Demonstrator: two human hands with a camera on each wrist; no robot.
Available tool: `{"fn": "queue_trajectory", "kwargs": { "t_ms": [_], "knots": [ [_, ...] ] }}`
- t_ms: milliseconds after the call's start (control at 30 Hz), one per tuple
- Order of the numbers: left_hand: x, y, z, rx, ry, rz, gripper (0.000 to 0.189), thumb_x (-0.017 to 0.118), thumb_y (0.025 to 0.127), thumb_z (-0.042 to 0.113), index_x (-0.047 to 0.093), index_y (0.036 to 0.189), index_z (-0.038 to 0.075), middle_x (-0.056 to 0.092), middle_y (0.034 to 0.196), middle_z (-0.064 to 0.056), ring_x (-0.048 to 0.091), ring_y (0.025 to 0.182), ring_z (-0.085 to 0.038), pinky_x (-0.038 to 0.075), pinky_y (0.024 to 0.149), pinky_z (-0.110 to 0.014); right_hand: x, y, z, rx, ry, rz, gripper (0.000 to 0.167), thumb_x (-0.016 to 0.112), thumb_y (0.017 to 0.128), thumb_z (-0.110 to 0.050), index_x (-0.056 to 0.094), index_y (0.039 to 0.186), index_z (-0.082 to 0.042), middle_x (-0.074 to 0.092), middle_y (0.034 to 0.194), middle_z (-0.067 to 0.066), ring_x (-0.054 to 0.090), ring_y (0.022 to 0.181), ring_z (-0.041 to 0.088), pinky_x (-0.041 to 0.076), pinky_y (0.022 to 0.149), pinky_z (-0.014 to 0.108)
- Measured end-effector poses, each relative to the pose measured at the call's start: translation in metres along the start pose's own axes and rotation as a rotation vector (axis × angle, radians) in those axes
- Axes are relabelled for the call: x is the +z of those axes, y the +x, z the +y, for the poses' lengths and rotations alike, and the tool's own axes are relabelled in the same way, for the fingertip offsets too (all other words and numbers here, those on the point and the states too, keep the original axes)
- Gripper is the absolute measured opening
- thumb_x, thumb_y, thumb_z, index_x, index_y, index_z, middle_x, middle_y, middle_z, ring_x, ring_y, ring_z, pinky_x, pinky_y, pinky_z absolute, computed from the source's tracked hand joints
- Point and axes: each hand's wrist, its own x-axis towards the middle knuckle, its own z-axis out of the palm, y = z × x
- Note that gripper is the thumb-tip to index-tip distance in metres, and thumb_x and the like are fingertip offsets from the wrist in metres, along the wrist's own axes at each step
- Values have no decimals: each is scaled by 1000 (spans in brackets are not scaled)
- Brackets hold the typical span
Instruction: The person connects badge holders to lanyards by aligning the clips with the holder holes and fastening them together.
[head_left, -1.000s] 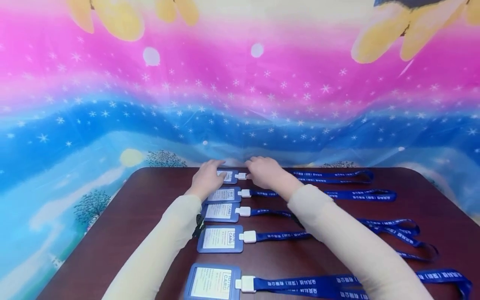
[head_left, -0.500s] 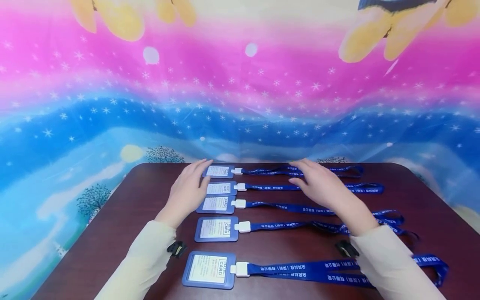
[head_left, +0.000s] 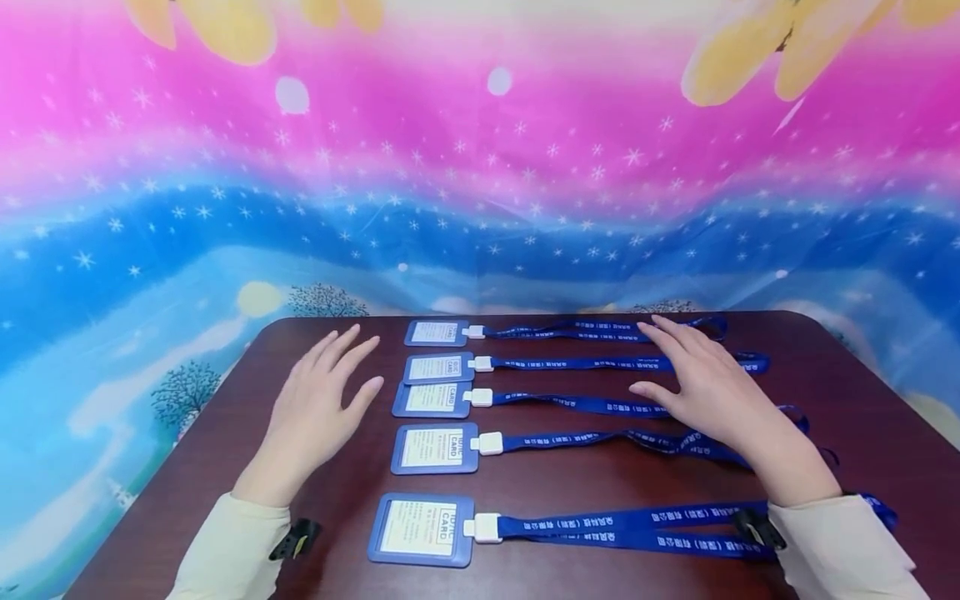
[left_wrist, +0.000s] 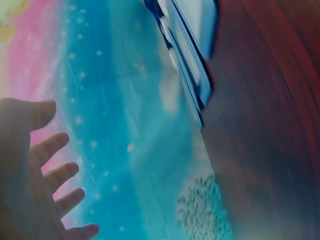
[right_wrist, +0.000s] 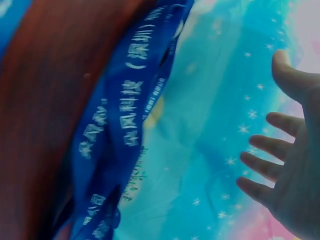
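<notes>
Several blue-framed ID card holders lie in a column on the dark red-brown table, among them the nearest card holder [head_left: 422,530] and the farthest card holder [head_left: 437,333]. From each one a white clip leads to a blue lanyard with white lettering, such as the near lanyard [head_left: 570,534], stretched to the right. The second card holder from the back [head_left: 438,367] overlaps the one below it. My left hand [head_left: 315,408] hovers left of the column, fingers spread, holding nothing. Above the lanyards' right part is my right hand [head_left: 708,387], fingers extended and nothing in it, hiding parts of several straps.
The table [head_left: 225,417] has rounded far corners. Right behind it hangs a printed backdrop [head_left: 480,167] in pink and blue with snowflakes. A dark band [head_left: 295,539] sits at the left cuff, another [head_left: 759,528] at the right.
Both hands have drawn apart: the left back and leftward off the far card holders, the right back and rightward over the lanyards. The card holders keep their places on the table.
</notes>
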Motion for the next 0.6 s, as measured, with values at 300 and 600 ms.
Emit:
{"fn": "queue_trajectory", "kwargs": {
  "t_ms": [300, 600],
  "knots": [
    [2, -5, -10, -25, 122, -141, 73, 62, 93, 49, 36, 155, 18, 27, 159, -17, 16, 147, -41, 10, 113, -66, 17, -8, 14, 9, -64, -33, 90, 58, 93, -60, 15, 160, -20, 13, 162, 20, 12, 145, 48, 12, 108, 72],
    [9, -7, -7, -64, 102, -249, 78, 53, 96, 57, 27, 158, 17, 15, 163, -19, 10, 147, -43, 9, 112, -68, 20, -16, 16, 66, -47, -115, 86, 52, 95, -61, 14, 161, -19, 10, 162, 22, 8, 145, 50, 9, 109, 72]
  ]
}}
